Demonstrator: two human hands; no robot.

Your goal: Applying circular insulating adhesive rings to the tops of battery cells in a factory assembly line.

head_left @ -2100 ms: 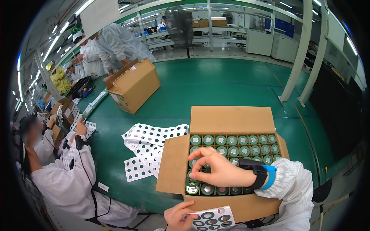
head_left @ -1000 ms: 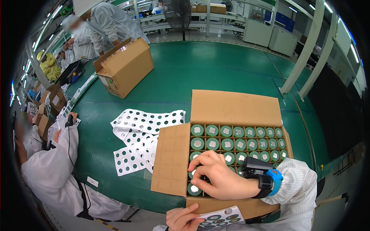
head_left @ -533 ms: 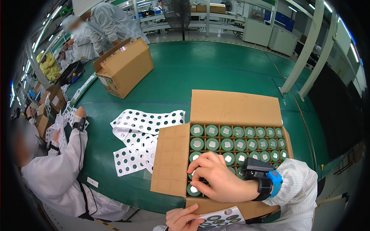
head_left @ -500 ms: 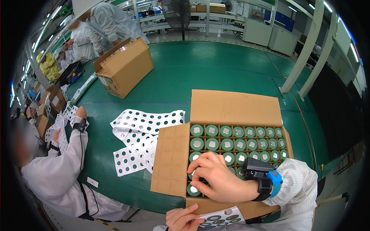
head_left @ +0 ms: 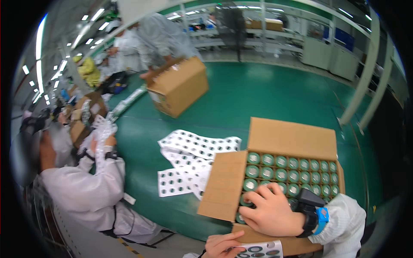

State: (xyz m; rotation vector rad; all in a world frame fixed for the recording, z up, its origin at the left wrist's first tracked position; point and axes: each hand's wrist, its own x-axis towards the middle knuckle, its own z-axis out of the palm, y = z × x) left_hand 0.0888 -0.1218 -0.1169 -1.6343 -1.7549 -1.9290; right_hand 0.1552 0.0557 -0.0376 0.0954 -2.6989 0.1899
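Observation:
My right hand (head_left: pixel 275 213) is over the near left part of an open cardboard box (head_left: pixel 223 185). Its fingers are bent down at the top of one of the green cylindrical battery cells (head_left: pixel 281 175); whatever the fingertips pinch is hidden. Dividers separate the cells, which stand upright in rows with pale metal tops. At the box's near edge, my left hand (head_left: pixel 221 246) grips a white sheet of green ring stickers (head_left: pixel 262 250) between thumb and fingers. The lower part of that sheet is cut off by the picture's edge.
Used white strips with punched holes (head_left: pixel 195 144) lie left of the box on the green table (head_left: pixel 241 94). A closed-looking carton (head_left: pixel 180 86) stands farther back, a person in white behind it. At left, a co-worker (head_left: pixel 86 185) in white handles similar strips.
The view has swung left, so the box and my hands appear farther right and slightly lower. My right fingers stay at the near left cells; my left hand keeps the sticker sheet.

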